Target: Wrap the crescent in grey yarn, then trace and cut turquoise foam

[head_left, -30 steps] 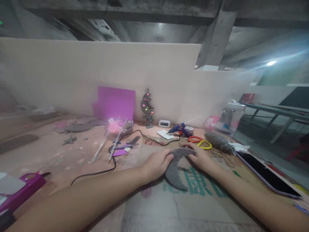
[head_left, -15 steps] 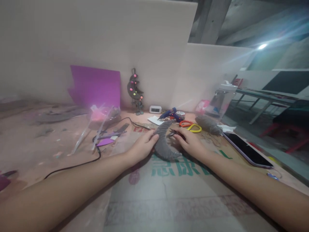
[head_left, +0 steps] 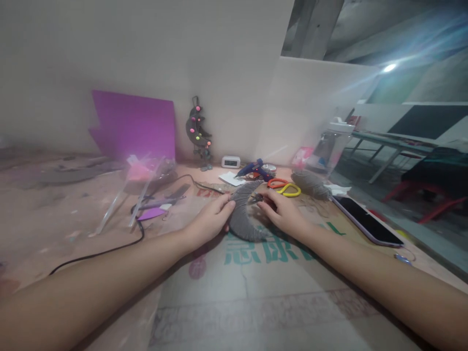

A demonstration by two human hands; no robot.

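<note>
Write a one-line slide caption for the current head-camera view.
Left hand grips a gray yarn-wrapped crescent; the right hand pinches a small dark item beside its inner curve.

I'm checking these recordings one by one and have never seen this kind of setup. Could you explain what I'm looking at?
There is no machine here: a person works with two bare hands, and a camera on their head looks forward and down over both forearms. The left hand holds a gray crescent by its outer edge, above a printed sheet. The right hand pinches a small dark piece, too small to identify. Beyond them lie a blue glue gun, orange and yellow handle loops and gray yarn. A phone lies to the right. Toward the back, a beaded crescent stands near a purple sheet.
</note>
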